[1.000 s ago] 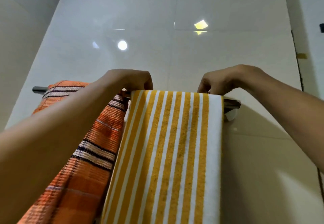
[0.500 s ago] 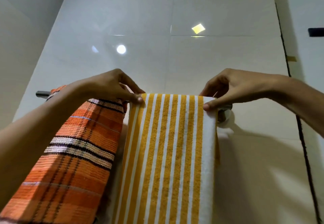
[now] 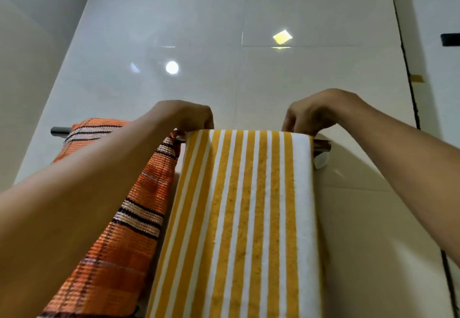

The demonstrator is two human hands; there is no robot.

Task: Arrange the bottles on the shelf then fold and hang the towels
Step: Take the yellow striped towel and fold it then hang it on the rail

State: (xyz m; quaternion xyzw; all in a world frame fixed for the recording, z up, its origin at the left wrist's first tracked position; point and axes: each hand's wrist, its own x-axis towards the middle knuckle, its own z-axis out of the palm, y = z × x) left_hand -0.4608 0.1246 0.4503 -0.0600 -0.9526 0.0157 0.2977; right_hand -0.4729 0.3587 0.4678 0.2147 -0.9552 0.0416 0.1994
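**Hands seat the striped towel on the rail**

Left hand (image 3: pixel 185 116) and right hand (image 3: pixel 315 112) curl over the yellow-striped towel (image 3: pixel 246 208), gripping its fold atop the rail (image 3: pixel 322 143). Orange towel (image 3: pixel 129 218) hangs just beside it. Hanging appears nearly complete; bottles and shelf are out of view.

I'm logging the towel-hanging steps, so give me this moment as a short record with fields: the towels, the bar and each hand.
yellow striped towel: draped over the bar, right of the orange one
orange plaid towel: draped over the bar, left side
towel bar: wall-mounted metal, both ends showing
left hand: fingers curled over the yellow towel's top left corner
right hand: fingers curled over its top right corner
wall: glossy pale tiles
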